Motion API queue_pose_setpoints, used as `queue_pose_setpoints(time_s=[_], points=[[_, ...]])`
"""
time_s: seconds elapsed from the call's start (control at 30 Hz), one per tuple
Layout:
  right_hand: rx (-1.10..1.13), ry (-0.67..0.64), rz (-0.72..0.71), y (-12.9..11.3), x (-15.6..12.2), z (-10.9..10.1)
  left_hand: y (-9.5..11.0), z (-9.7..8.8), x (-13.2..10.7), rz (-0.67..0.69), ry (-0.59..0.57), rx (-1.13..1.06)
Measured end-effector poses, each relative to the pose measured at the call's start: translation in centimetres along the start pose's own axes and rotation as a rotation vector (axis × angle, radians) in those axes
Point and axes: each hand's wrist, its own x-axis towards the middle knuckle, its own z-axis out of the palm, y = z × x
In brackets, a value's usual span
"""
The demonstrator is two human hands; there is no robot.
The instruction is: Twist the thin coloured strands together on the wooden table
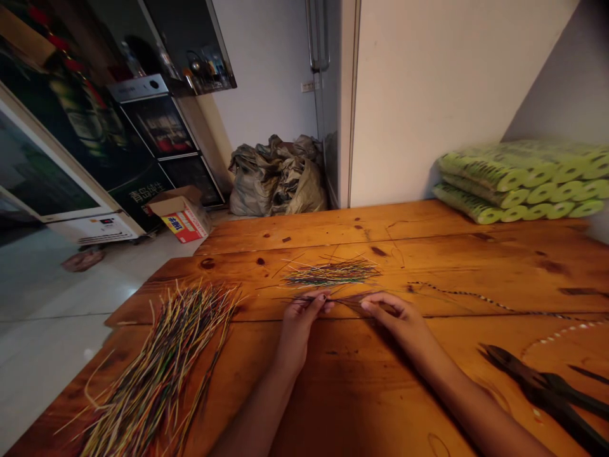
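My left hand and my right hand rest on a wooden table, both pinching a few thin coloured strands stretched between them. The fingers of each hand are closed on the strands. Just beyond my hands lies a small pile of short multicoloured strands. A big heap of long multicoloured strands spreads over the table's near left corner, apart from my left hand.
Dark pliers lie at the near right. A thin braided cord runs across the right side. Green rolls are stacked at the far right. Beyond the table's left edge are floor, a cardboard box, sacks and fridges.
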Motion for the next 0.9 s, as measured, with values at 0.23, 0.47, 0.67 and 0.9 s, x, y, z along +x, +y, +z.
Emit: queue_pose_setpoints(time_s=[0.23, 0.47, 0.67, 0.9], points=[[0.026, 0.028, 0.02, -0.2, -0.1, -0.2, -0.1, -0.2, 0.2, 0.042, 0.007, -0.013], [0.123, 0.078, 0.067, -0.2, -0.1, -0.2, 0.0, -0.2, 0.3, 0.053, 0.054, -0.065], [0.284, 0.07, 0.133, -0.2, -0.3, 0.2, 0.2, -0.3, 0.3, 0.073, 0.105, -0.101], [0.286, -0.124, 0.117, -0.2, -0.5, 0.9, 0.1, -0.2, 0.2, 0.071, 0.074, -0.101]])
